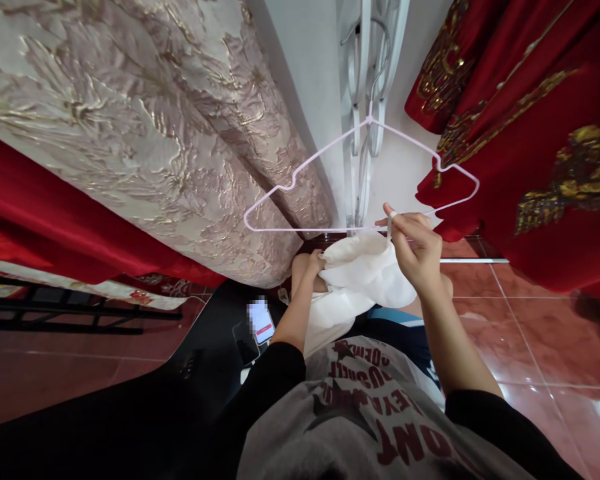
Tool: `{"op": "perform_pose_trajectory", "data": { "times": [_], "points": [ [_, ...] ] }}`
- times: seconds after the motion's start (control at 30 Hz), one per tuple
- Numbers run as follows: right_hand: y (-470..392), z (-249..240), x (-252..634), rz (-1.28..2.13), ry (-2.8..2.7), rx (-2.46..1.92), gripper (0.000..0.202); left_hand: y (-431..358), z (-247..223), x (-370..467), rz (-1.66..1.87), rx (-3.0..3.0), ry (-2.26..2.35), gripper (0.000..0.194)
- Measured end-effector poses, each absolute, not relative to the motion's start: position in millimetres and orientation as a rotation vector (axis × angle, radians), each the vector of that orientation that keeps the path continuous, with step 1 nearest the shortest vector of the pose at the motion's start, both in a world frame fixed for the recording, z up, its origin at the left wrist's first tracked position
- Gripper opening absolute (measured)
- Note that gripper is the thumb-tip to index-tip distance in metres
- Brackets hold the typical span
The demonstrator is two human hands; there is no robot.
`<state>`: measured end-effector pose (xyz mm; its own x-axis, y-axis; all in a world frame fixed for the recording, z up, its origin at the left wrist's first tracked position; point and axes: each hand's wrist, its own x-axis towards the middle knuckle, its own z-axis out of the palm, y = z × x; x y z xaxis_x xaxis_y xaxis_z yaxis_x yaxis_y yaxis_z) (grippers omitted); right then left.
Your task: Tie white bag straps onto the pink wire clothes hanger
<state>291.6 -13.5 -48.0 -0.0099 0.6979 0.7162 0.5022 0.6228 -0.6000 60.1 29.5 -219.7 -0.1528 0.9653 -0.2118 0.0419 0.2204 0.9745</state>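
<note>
A white garment (365, 267) of soft cloth lies bunched over my lap. My left hand (317, 262) is closed on its left edge, with the fingertips partly hidden in the cloth. Around a finger of my right hand (417, 243) runs a thin white strap (391, 225), which leads down to the garment. That hand is closed on the strap, just beside the lower bar of a pale pink hanger (325, 229). The hanger hangs by its hook in front of me, and no garment is on it. Whether my right fingers touch the bar, I cannot tell.
A white metal rack (363, 80) stands ahead against the wall. Pale gold-patterned fabric (180, 133) hangs at left, red embroidered fabric (545, 133) at right. A phone (261, 323) with a lit screen lies on a black surface (190, 363). Red tiles (520, 320) cover the floor.
</note>
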Motion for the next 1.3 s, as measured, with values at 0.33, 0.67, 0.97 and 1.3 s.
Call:
{"op": "perform_pose_trajectory", "data": {
  "times": [0.33, 0.67, 0.97, 1.3],
  "points": [
    [-13, -47, 290, 0.231, -1.657, -0.995, 0.03, 45, -247, 37, 1.242, 0.608, 1.523, 0.041],
    [-10, -50, 288, 0.22, -1.649, -0.987, 0.03, 33, -143, 7, 1.762, 0.797, 1.108, 0.02],
    [-9, -54, 289, 0.197, -1.634, -0.976, 0.03, 5, -84, -35, 2.104, 1.229, 1.331, 0.048],
    [-9, -53, 289, 0.199, -1.613, -1.005, 0.035, -11, -19, -46, 2.146, 1.305, 1.086, 0.05]
  ]
}}
